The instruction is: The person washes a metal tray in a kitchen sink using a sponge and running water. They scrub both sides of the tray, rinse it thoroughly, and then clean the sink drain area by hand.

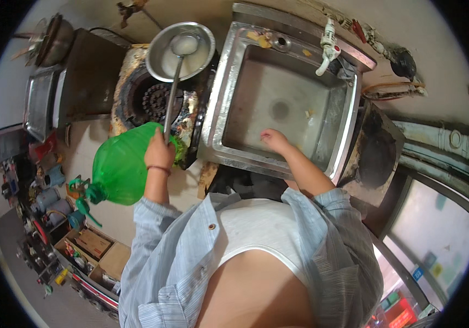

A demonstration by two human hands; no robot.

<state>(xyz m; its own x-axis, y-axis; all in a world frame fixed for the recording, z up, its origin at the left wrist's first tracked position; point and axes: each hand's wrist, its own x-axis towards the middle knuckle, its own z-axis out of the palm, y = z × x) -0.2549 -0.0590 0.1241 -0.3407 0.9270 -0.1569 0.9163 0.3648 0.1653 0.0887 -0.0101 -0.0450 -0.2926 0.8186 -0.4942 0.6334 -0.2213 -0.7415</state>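
Observation:
A long metal ladle [174, 94] is in my left hand [160, 153], gripped near the end of its handle. Its bowl rests inside a round metal basin [152, 61] that holds whitish, cloudy liquid [195, 63]. Behind and beside my left hand is a large green plastic jug [121, 160] with a green nozzle and lever at its neck; whether the hand touches it I cannot tell. My right hand [276, 141] hovers over the near part of a stainless steel sink [218, 106], its fingers curled and nothing visible in them.
The basin sits at the back of a grimy gas stove [158, 100]. A faucet [328, 47] stands at the sink's back right, and food scraps [261, 39] lie on its rim. A metal cabinet [89, 78] is at left. Boxes [95, 244] and gas cylinders [56, 209] lie farther left.

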